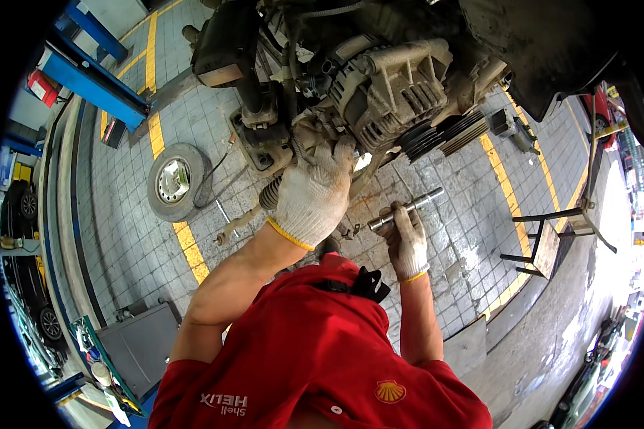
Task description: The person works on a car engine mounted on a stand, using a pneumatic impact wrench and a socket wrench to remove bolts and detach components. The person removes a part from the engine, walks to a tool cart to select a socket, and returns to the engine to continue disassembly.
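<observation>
My left hand (311,193), in a white knit glove with a yellow cuff, reaches up under the vehicle. Its fingers curl in among grimy engine parts just left of the ribbed metal alternator (393,89); the fingertips and whatever they grip are hidden. Lower and to the right, my gloved right hand (408,239) is closed around a shiny chrome socket extension bar (425,199). The bar slants up to the right, with a wider socket-like end (380,222) at its lower left. Right of the alternator run black ribbed pulleys (425,141).
A wheel (170,182) lies on the tiled floor to the left, near a blue lift post (93,86). A metal-legged stand (547,247) is at the right. A grey cabinet (140,347) stands lower left. Dark bodywork (536,43) hangs overhead at upper right.
</observation>
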Demonstrator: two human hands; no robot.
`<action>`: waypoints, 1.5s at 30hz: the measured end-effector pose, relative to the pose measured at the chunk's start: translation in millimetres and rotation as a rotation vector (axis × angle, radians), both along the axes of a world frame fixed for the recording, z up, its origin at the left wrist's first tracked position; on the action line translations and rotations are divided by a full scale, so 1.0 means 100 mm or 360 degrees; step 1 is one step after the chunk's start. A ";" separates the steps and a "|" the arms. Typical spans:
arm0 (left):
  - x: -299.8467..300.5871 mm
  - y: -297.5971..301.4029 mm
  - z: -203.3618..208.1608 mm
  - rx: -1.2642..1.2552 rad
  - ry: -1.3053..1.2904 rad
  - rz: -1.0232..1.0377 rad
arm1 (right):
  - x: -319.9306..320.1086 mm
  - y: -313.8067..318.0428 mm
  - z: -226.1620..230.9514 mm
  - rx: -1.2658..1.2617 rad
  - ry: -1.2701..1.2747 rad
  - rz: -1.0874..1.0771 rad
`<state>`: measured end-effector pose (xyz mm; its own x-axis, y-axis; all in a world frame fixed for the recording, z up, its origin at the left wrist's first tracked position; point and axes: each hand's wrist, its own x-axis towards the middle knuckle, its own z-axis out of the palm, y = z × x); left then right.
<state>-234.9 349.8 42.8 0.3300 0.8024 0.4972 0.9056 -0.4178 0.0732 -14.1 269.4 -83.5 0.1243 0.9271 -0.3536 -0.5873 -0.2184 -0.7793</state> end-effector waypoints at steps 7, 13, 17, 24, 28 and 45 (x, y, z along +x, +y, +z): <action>0.10 -0.02 0.03 -0.0004 -0.0034 0.0094 | 0.12 0.19 -0.26 -0.0085 -0.0045 -0.0013; 0.06 0.13 0.10 0.0121 -0.0185 -0.0197 | 0.16 0.28 -0.43 -0.0222 -0.0077 -0.0080; 0.09 0.01 0.00 -0.0197 -0.0134 0.0014 | 0.15 0.37 -0.67 -0.0312 0.0003 -0.0155; 0.20 -0.01 -0.02 0.0015 -0.0164 0.0056 | 0.05 0.53 -0.71 -0.0288 0.0031 0.0005; 0.15 0.07 0.06 0.0086 -0.0075 -0.0137 | 0.00 0.64 -0.75 -0.0272 0.0096 -0.0018; 0.02 -0.17 0.09 -0.0391 -0.0134 -0.0044 | 0.03 0.74 -0.75 -0.0249 -0.0637 0.0232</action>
